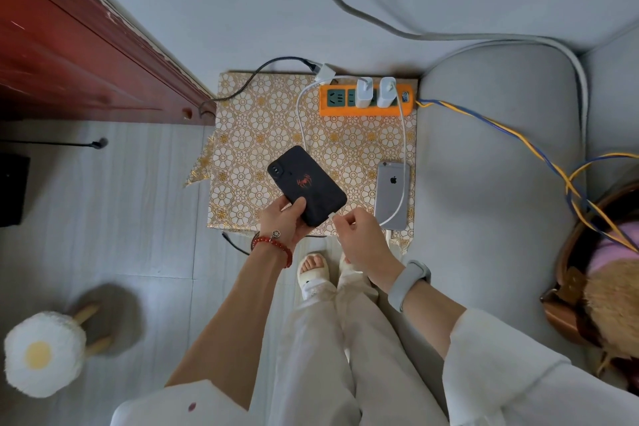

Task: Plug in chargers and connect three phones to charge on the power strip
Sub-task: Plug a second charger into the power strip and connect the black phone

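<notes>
Left hand [288, 220] gripped the black-cased phone [306, 185] above the patterned mat [256, 135], while my right hand [358, 239] pinched the white cable's plug [332, 215] at its port. Misaligned, the plug could jam or skid off; tugging risked loosening the charger [364, 92] from the orange power strip [363, 109].

The silver phone [392, 195] lying face down bears a dark Apple logo on its back, and the black phone case [306, 185] carries a red spider emblem; no written words can be read.
</notes>
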Available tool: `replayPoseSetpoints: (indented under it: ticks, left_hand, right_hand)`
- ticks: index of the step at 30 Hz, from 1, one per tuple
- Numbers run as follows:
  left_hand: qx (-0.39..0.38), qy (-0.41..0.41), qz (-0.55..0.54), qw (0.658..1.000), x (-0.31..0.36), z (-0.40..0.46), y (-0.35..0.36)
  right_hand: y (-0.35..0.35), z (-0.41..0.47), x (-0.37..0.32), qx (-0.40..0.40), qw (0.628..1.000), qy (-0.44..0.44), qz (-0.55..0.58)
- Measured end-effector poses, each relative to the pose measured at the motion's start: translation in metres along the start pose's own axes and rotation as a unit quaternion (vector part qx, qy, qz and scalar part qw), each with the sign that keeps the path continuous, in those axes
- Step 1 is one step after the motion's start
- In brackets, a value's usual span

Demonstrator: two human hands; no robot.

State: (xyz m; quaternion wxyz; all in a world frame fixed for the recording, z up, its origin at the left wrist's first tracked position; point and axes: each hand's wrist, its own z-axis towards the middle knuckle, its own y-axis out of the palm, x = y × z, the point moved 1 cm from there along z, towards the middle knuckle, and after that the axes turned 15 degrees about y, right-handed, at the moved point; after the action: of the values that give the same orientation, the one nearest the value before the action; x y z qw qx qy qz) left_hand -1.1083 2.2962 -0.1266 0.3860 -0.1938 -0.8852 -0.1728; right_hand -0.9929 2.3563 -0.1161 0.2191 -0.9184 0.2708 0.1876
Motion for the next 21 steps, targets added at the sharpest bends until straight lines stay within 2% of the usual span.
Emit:
replayPoseSetpoints:
  ticks: [3,5,6,8,11,14,17,21]
  left_hand:
    - [-0.01,0.005,0.067,0.998,-0.009,0.003,-0.002]
    - [-0.025,0.008,0.151,0.988,-0.017,0.007,-0.003]
    - [-0.038,0.011,0.192,0.981,-0.022,0.008,-0.003]
    - [-0.064,0.019,0.248,0.967,-0.032,0.01,0.0]
    - [-0.089,0.005,0.286,0.954,-0.048,0.015,0.009]
    - [-0.086,-0.014,0.305,0.948,-0.064,0.027,0.022]
    - [-0.091,-0.02,0.311,0.946,-0.073,0.038,0.037]
    - [-0.093,-0.009,0.351,0.932,-0.078,0.052,0.053]
  right_hand:
    - [-0.003,0.003,0.012,-0.012,0.997,-0.008,-0.072]
    - [-0.012,0.008,0.022,0.006,0.981,-0.035,-0.189]
    - [-0.02,0.012,0.027,0.045,0.956,-0.075,-0.278]
    - [-0.039,0.024,0.034,0.111,0.881,-0.165,-0.43]
    - [-0.065,0.043,0.038,0.104,0.79,-0.196,-0.572]
    - [-0.08,0.059,0.038,0.077,0.731,-0.203,-0.647]
    - [-0.09,0.067,0.042,0.046,0.708,-0.203,-0.675]
    - [-0.102,0.073,0.044,0.039,0.711,-0.207,-0.671]
